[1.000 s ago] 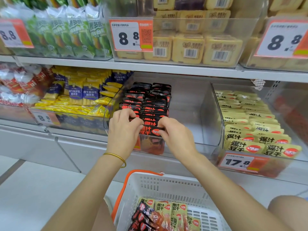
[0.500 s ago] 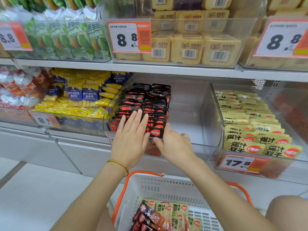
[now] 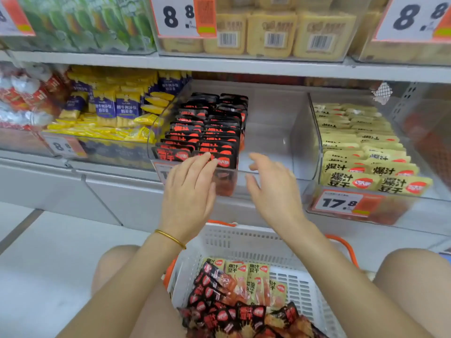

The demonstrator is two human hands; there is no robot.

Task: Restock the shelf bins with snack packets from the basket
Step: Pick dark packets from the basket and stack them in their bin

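Black-red snack packets [image 3: 202, 132] in two rows, left half of clear shelf bin [image 3: 305, 142]; more loose in white basket [image 3: 244, 242] below, between knees. Left hand [image 3: 189, 189] flat, fingers straight, tips at front row, empty. Right hand [image 3: 273, 189] loose, spread, empty, over bin's front edge. Beige packets [image 3: 366, 152] in next bin right, yellow packets [image 3: 109, 111] left.

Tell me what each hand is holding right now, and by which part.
Nothing is held. The left hand is open, fingertips by the front black packets; the right hand is open too, empty.
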